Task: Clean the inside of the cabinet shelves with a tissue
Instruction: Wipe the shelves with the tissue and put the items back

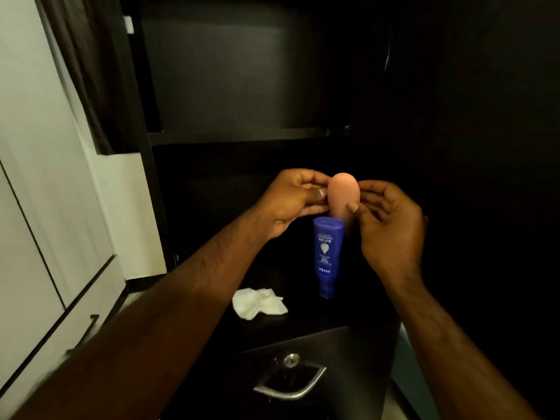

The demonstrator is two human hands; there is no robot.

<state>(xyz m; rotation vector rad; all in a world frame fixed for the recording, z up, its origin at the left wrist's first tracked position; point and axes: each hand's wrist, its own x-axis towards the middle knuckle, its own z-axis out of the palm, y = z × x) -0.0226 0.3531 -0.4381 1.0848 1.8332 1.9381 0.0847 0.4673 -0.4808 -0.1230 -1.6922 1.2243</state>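
Observation:
A crumpled white tissue (258,302) lies on the black cabinet shelf (357,286), loose and untouched. Above it, both hands hold a peach egg-shaped object (344,192) in front of the dark shelf opening. My left hand (291,198) pinches its left side with curled fingers. My right hand (391,219) grips its right side, thumb against it. A blue lotion bottle (327,256) stands cap-down on the shelf right below the peach object.
An upper shelf board (236,136) crosses the black cabinet above the hands. Below the shelf is a drawer front with a metal handle (291,389) and a lock (291,360). A white wardrobe (36,207) stands at the left.

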